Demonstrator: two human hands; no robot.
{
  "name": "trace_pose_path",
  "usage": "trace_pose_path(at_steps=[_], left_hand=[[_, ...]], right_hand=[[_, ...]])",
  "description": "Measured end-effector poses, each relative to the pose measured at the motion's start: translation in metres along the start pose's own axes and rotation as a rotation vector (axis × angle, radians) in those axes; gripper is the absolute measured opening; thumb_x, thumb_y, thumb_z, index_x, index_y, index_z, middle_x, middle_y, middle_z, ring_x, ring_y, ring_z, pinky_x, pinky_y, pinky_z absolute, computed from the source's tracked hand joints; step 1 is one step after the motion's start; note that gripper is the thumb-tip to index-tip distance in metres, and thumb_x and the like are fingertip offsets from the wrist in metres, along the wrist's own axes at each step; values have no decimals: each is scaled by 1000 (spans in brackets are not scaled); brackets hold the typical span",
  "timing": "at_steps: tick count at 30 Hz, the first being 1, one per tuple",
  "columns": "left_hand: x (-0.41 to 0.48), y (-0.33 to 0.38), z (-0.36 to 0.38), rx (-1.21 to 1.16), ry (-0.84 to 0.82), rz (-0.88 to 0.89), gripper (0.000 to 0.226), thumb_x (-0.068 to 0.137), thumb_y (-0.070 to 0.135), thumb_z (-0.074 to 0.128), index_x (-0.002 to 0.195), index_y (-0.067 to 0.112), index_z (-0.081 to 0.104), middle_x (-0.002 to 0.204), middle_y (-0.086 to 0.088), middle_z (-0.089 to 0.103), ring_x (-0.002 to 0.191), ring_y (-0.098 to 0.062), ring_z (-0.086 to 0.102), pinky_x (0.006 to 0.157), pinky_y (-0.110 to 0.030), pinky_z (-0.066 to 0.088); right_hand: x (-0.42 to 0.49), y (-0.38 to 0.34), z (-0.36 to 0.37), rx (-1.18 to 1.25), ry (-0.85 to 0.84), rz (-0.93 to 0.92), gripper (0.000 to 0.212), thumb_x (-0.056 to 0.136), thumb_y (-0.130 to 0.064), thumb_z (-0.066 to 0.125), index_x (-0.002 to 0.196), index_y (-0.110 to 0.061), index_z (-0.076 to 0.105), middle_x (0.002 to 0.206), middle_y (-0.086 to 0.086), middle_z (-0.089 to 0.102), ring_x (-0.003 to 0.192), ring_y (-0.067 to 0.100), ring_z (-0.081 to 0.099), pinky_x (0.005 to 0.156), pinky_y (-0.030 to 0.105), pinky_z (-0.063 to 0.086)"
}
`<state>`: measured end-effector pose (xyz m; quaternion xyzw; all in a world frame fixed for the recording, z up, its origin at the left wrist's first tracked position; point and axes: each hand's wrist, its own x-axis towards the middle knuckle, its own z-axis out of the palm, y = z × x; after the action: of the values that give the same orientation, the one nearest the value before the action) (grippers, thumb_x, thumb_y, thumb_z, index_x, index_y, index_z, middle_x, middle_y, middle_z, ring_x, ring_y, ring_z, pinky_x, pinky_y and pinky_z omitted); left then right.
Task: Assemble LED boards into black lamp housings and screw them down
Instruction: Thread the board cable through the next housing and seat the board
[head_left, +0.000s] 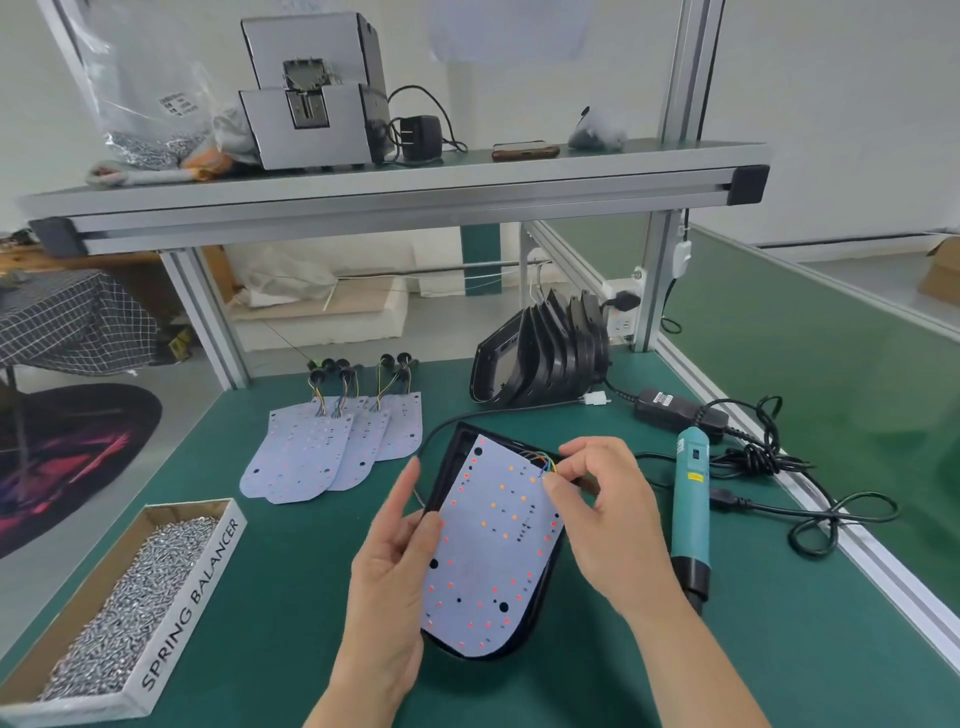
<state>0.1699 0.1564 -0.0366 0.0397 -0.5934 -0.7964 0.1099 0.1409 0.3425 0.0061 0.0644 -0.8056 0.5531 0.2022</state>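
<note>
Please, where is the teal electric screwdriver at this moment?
In the head view, the teal electric screwdriver lies on the green table at the right side, just right of the right hand and in front of the black power adapter.

bright, even, diffuse white light | soft faint shadows on tabletop (291, 571) | wide-angle bowing toward frame edges | mild softness overall

Bare mat (291, 597) between screw box (156, 649) and housing (545, 597); screwdriver (691, 514) crowds right.
</note>
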Motion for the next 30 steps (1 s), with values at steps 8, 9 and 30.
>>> trace_pose_path(at_steps=[8, 9, 30], left_hand=[[-1, -1, -8, -87, -280, -216, 39, 93, 21, 69, 131, 17, 65, 130, -13, 68, 119, -31, 66, 90, -37, 58], [-1, -1, -7, -57, -308, -198, 41, 90, 26, 70, 131, 20, 65, 130, -11, 68, 119, -30, 66, 89, -36, 58], [70, -34, 8, 161, 142, -87, 27, 99, 12, 60, 124, 23, 65, 110, 7, 76, 104, -13, 71, 96, -40, 54]], right_hand=[[-4, 5, 6, -6, 62, -108, 19, 88, -2, 70, 92, -20, 64, 108, -17, 56, 106, 8, 57, 83, 15, 44], [-5, 6, 7, -6, 67, -128, 20, 88, -2, 70, 93, -20, 65, 106, -17, 56, 106, 10, 57, 85, 17, 45], [241, 44, 4, -638, -165, -53, 32, 104, -21, 48, 133, -10, 57, 136, 13, 53, 122, 30, 52, 105, 41, 41]])
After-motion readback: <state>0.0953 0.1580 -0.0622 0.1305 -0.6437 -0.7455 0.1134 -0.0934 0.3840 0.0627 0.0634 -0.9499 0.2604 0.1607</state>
